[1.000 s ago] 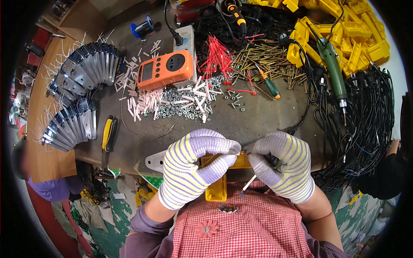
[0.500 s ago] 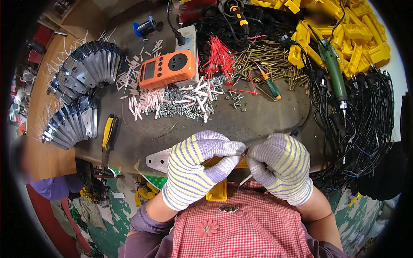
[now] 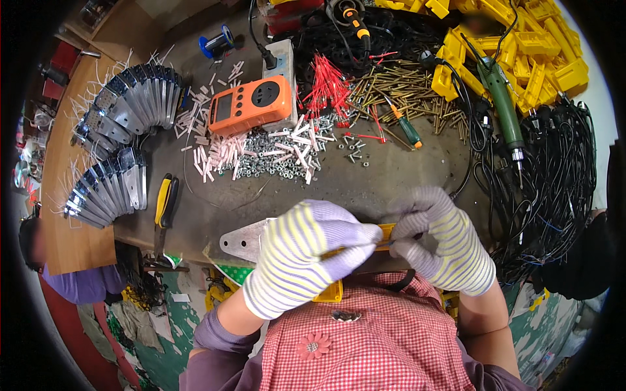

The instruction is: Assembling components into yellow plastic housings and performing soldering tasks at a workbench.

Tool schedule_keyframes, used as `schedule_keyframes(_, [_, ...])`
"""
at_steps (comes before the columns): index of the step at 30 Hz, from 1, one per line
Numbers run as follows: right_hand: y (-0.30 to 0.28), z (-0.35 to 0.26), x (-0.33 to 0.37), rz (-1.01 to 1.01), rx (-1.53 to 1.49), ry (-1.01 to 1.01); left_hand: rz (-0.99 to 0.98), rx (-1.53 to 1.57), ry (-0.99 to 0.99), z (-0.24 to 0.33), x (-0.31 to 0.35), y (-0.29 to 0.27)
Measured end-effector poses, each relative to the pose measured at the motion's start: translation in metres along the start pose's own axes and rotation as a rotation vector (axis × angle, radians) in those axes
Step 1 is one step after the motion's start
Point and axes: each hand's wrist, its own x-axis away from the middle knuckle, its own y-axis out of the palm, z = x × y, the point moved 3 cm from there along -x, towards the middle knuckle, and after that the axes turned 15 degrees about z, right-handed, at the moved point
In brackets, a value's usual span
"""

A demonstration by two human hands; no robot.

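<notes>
Both my hands wear striped white, yellow and purple knit gloves. My left hand (image 3: pixel 310 251) is closed in a pinch above a yellow plastic housing (image 3: pixel 386 234); whatever sits between thumb and forefinger is hidden. The housing shows between my hands, with its lower end below my left hand. Just right of the left fingertips, my right hand (image 3: pixel 447 241) has bent fingers, smeared by motion, close to the housing. Part of a black cord (image 3: pixel 399 284) curves below the right hand. From under my left hand a flat metal plate with holes (image 3: pixel 238 243) sticks out to the left.
Ahead lie an orange meter (image 3: pixel 251 104), nuts and pale sleeves (image 3: pixel 280 153), red-tipped wires (image 3: pixel 326 85), brass screws (image 3: pixel 404 85) and a green screwdriver (image 3: pixel 409 130). At left are pliers (image 3: pixel 166 199) and stacked metal blades (image 3: pixel 124 173); at right, an electric driver (image 3: pixel 505 107) and black cables (image 3: pixel 561 169).
My right hand has moved right, away from the left fingertips, and its fingers have loosened. More of the yellow housing shows between the hands. My left hand has shifted slightly right.
</notes>
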Motion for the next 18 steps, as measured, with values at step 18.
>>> schedule_keyframes(18, [0.023,-0.012,-0.014,0.053,0.29,-0.169,0.428,0.556,-0.434,-0.025,0.005,-0.007])
